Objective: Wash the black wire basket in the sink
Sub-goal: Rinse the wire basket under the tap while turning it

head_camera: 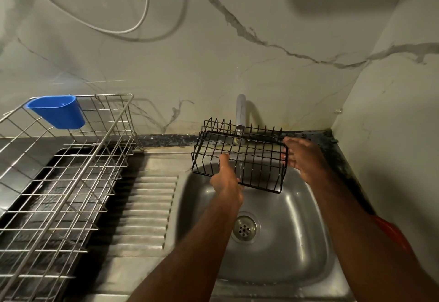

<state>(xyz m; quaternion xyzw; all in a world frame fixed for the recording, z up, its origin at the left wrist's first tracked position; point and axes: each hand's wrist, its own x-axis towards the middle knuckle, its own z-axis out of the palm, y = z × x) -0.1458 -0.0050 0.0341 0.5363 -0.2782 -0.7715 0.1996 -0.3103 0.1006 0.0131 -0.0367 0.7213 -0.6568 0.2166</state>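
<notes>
Both hands are holding the black wire basket (240, 156) under the running tap (240, 111), its long axis spanning from the left hand (225, 180), gripping the near edge, across to the right hand (299, 156), fingers curled round the right end.

The sink (297, 242) basin lies open near the drain (244, 228), but at its far end the black wire basket (240, 156) fills the space under the tap (240, 111). The silver dish rack (61, 178) blocks the left counter, leaving the ribbed drainboard (149, 209) passable between, and walls close the far and right sides.
</notes>
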